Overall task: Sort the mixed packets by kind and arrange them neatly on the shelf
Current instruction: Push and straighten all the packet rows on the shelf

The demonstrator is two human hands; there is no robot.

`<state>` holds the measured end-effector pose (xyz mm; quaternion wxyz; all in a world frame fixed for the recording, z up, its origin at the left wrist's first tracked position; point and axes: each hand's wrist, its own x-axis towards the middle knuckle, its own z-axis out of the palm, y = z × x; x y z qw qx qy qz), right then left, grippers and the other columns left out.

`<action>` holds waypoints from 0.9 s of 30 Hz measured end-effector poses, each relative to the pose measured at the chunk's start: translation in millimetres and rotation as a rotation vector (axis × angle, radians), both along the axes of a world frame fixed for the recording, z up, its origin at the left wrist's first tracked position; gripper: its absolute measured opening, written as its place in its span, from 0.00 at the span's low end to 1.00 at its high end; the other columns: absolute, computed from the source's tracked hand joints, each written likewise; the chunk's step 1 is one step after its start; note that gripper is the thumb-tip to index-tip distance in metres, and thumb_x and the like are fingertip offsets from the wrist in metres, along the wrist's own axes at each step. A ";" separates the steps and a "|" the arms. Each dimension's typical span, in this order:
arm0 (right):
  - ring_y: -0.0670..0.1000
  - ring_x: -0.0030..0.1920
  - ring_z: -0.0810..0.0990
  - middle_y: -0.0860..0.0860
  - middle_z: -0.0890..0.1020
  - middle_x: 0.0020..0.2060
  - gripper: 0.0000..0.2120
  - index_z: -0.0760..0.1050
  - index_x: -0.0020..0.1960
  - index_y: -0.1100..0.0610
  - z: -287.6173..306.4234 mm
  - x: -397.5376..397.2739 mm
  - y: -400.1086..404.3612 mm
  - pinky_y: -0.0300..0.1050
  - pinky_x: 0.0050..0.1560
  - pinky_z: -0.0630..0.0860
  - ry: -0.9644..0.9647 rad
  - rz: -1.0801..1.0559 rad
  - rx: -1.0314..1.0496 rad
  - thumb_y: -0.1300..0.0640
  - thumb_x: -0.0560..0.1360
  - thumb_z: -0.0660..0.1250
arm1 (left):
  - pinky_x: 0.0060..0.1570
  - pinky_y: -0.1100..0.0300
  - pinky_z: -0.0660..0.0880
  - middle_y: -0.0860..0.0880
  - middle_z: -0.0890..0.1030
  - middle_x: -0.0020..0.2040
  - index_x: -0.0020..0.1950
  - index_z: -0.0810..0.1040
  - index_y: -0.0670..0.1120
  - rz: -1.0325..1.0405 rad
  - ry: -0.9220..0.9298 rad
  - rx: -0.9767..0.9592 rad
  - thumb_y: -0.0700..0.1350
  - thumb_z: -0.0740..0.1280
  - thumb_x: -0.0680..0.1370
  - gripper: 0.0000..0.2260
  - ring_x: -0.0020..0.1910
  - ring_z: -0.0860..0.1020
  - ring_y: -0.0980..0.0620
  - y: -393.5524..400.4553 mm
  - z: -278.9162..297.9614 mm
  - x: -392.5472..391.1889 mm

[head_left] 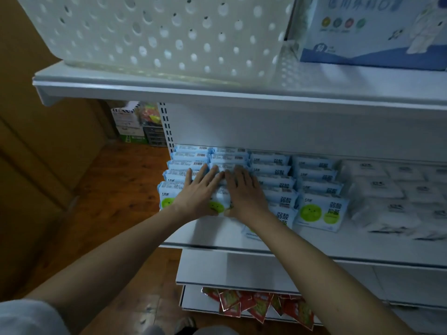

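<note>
Light blue wipe packets with green smiley circles (316, 211) stand in several front-to-back rows on the middle shelf (314, 250). My left hand (198, 189) lies flat with straight fingers on the two leftmost rows. Beside it, my right hand (244, 189) also presses flat on the second row, thumbs nearly touching. Between the hands a packet's green face (216, 205) shows. To the right, white packets (391, 189) are stacked in their own rows, blurred.
A white perforated basket (157, 32) and a blue-and-white box (372, 32) sit on the upper shelf. Red sachets (256, 305) lie on the bottom shelf. Wooden floor and boxes (130, 126) are to the left of the shelf unit.
</note>
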<state>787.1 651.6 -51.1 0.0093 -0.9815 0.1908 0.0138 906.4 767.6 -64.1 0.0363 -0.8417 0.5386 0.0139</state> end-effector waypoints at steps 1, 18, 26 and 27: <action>0.58 0.79 0.44 0.57 0.45 0.79 0.53 0.38 0.80 0.55 6.5 -4.9 -1.8 0.57 0.77 0.45 -0.020 0.024 0.041 0.37 0.71 0.70 | 0.73 0.37 0.37 0.48 0.38 0.80 0.79 0.36 0.48 -0.003 0.006 0.000 0.66 0.67 0.73 0.50 0.78 0.36 0.43 1.3 0.8 0.0; 0.58 0.79 0.47 0.55 0.49 0.79 0.61 0.41 0.80 0.53 4.7 -121.4 -58.2 0.60 0.77 0.47 0.059 -0.044 0.024 0.39 0.63 0.78 | 0.74 0.37 0.43 0.46 0.53 0.80 0.80 0.51 0.46 -0.134 0.028 -0.156 0.67 0.73 0.64 0.54 0.79 0.50 0.44 -65.2 -2.0 -94.1; 0.62 0.64 0.77 0.62 0.78 0.62 0.55 0.73 0.70 0.59 -18.4 -101.2 -66.9 0.62 0.64 0.72 -0.072 -0.123 -0.164 0.49 0.45 0.86 | 0.73 0.37 0.42 0.47 0.52 0.80 0.80 0.47 0.47 -0.026 -0.007 -0.176 0.64 0.73 0.67 0.52 0.79 0.49 0.44 -87.1 -4.8 -97.8; 0.62 0.64 0.77 0.62 0.78 0.63 0.55 0.73 0.70 0.58 -20.1 -98.2 -69.6 0.62 0.64 0.72 -0.081 -0.124 -0.167 0.48 0.45 0.86 | 0.73 0.37 0.42 0.47 0.51 0.80 0.80 0.47 0.47 -0.022 -0.005 -0.179 0.64 0.73 0.67 0.52 0.79 0.49 0.43 -89.6 -5.1 -95.1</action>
